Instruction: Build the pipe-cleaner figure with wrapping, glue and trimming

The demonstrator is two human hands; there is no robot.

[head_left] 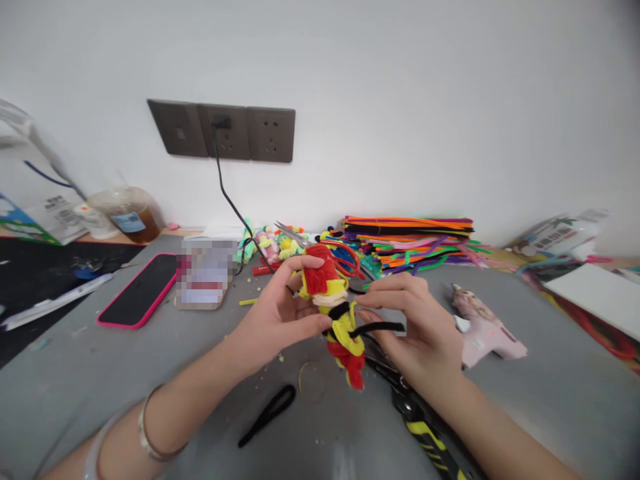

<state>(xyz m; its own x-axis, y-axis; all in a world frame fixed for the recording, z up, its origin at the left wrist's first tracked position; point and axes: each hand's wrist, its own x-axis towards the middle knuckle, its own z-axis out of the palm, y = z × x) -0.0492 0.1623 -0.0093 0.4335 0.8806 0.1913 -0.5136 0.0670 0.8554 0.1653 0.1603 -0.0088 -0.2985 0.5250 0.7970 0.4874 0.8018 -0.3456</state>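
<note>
My left hand (280,303) grips a small doll (345,333) made of pipe cleaners, with red hair, a yellow body and red lower parts. Its thumb presses near the doll's neck and the fingers wrap behind the head. A black pipe cleaner (380,327) sticks out sideways from the doll's middle. Beside it, my right hand (415,327) has its fingers bent close together at the doll's right side; a thin piece may be between the fingertips, but I cannot make it out. Below the doll, a looped black pipe cleaner (270,413) lies on the grey table (210,373).
Black and yellow pliers (420,427) lie under my right forearm. A pink glue gun (487,330) rests to the right. Bundled pipe cleaners (410,233) and scissors (293,233) sit at the back. A phone (143,290) and a drink cup (130,213) are left.
</note>
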